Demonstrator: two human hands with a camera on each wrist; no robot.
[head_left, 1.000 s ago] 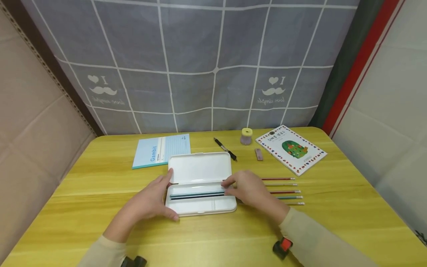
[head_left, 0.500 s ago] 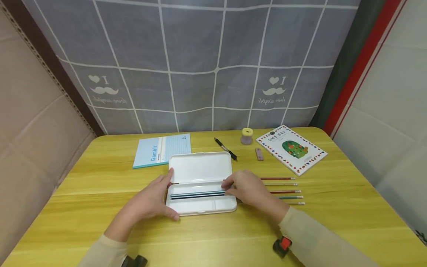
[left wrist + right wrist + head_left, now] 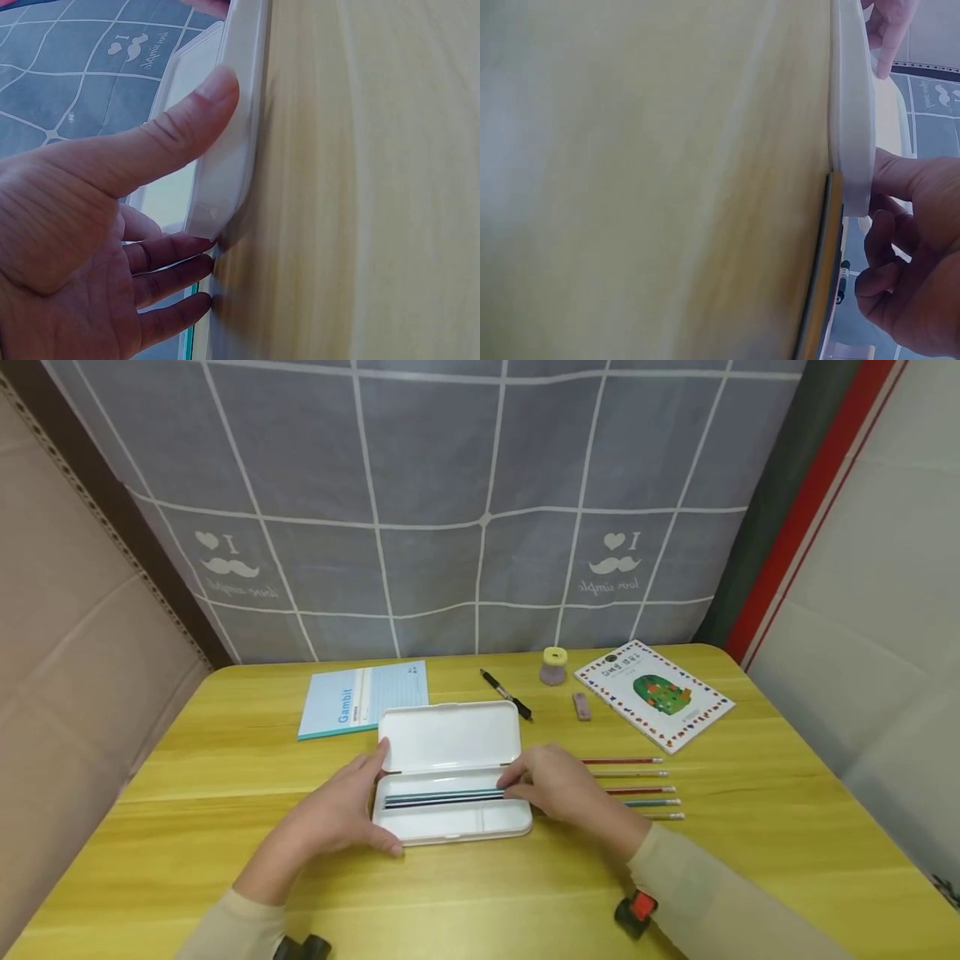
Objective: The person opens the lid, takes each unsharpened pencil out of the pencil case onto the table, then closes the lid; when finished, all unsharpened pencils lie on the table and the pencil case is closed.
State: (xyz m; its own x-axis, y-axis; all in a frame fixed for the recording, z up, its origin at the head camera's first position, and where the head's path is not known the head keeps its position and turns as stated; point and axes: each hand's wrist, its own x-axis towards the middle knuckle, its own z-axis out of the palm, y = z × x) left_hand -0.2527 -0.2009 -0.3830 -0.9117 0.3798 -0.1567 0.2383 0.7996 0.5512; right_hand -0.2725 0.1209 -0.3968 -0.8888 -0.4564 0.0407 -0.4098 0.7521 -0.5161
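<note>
A white pencil case (image 3: 442, 828) lies on the wooden table with its lid (image 3: 450, 737) folded back. My left hand (image 3: 333, 806) holds its left end, thumb on the front wall and fingers spread at the end and back. In the left wrist view the thumb presses the white wall (image 3: 221, 165). A few dark and teal pencils (image 3: 442, 799) lie lengthwise inside. My right hand (image 3: 558, 785) reaches over the case's right end and pinches the pencils' right ends between thumb and fingers; the fingertips hide those ends. In the right wrist view the other fingers curl beside the case.
Several pencils (image 3: 641, 791) lie in a row right of the case, partly behind my right hand. Behind are a blue notebook (image 3: 360, 697), a black pen (image 3: 507, 695), an eraser (image 3: 581, 707), a yellow-topped container (image 3: 553, 667) and a picture booklet (image 3: 655, 696). A grey curtain (image 3: 427, 568) hangs behind.
The pencils inside the case lie slightly more spread apart at their left ends. Both hands have stayed nearly in place.
</note>
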